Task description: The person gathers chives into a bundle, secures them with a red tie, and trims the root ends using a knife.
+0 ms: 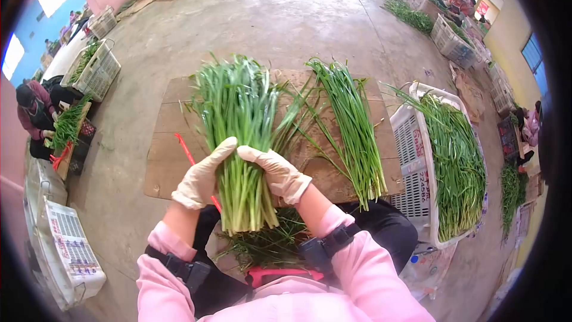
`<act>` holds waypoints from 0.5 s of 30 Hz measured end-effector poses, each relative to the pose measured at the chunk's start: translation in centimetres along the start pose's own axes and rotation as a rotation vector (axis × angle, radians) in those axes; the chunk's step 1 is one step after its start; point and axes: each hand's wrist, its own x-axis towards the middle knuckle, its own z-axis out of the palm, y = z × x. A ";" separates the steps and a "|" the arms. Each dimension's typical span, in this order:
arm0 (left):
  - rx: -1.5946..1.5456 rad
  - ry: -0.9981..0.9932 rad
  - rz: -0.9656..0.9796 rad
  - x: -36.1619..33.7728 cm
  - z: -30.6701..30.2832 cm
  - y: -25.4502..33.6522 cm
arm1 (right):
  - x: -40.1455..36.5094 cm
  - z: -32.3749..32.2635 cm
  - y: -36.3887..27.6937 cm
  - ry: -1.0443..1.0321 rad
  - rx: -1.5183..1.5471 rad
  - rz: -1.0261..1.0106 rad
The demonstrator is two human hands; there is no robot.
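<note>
A thick bunch of green stalks (pixel 241 107) lies on the wooden board (pixel 170 170), its pale cut ends pointing toward me past the near edge. Both hands wear pale gloves. My left hand (pixel 204 176) wraps the left side of the bunch, and my right hand (pixel 277 174) wraps its right side, with the thumbs close together on top. To the right, a smaller bunch (pixel 351 128) rests on the board, with a few loose stalks between the two. A red strip (pixel 186 149) lies beside the large bunch and passes partly under my left hand.
A white crate (pixel 420 173) full of stalks stands right of the board. At left are a co-worker (pixel 39 113) handling greens, a filled crate (pixel 98 71) and a white crate (pixel 71 250). Loose greens (pixel 268 241) lie below the board. More crates and people line the far right.
</note>
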 end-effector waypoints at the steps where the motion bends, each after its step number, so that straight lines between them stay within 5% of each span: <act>1: 0.083 0.025 0.082 0.5 0.7 -0.7 | -0.5 -0.9 -0.3 0.040 -0.016 0.001; 3: -0.049 -0.056 -0.199 1.2 1.7 -1.6 | -2.0 -2.4 -0.7 0.098 -0.002 -0.022; 10: 0.051 -0.273 -0.142 4.2 7.9 -9.9 | -13.3 -5.2 -4.1 0.305 0.044 -0.129; 15: 0.084 -0.375 -0.094 0.8 12.9 -10.9 | -19.4 -0.8 -5.7 0.387 -0.140 -0.243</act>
